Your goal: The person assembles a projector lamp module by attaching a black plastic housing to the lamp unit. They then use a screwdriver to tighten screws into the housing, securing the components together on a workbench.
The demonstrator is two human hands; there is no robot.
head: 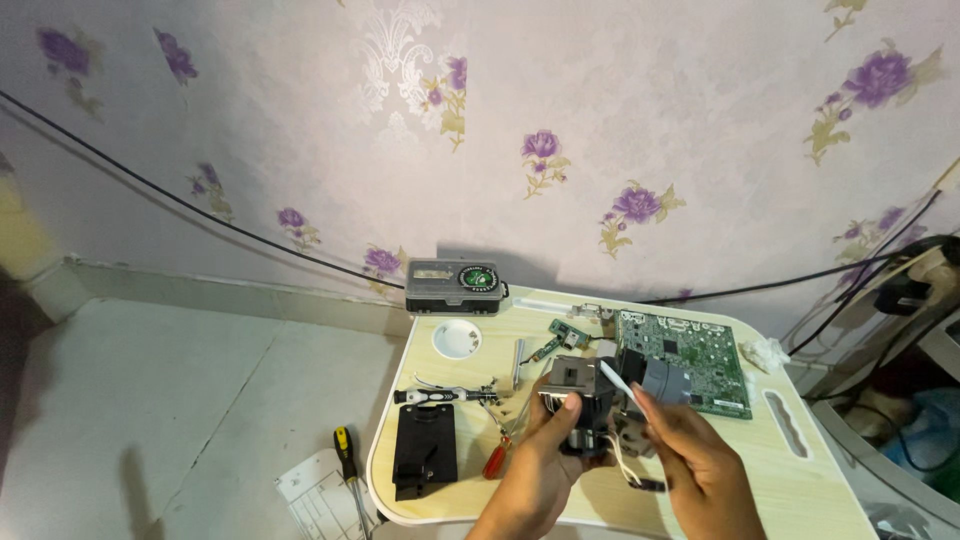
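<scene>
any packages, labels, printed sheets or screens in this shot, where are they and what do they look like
Grey case: far edge of the table, rectangular, with a round green-and-black label on its lid.
Printed sheet: on the floor left of the table, white with a ruled grid.
No screens.

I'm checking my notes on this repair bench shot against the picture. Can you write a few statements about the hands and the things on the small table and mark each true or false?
1. The left hand grips the dark electronic module from below. True.
2. The right hand holds a yellow-handled screwdriver. False: it holds a thin white stick-like tool; the yellow-handled screwdriver lies on the floor beside the table.
3. A green circuit board lies on the wooden lap table, behind the hands. True.
4. The small white round dish sits on the green circuit board. False: it sits on the table's left part, near the grey tool case.
5. A flat black plastic part lies on the table's left side. True.
</scene>
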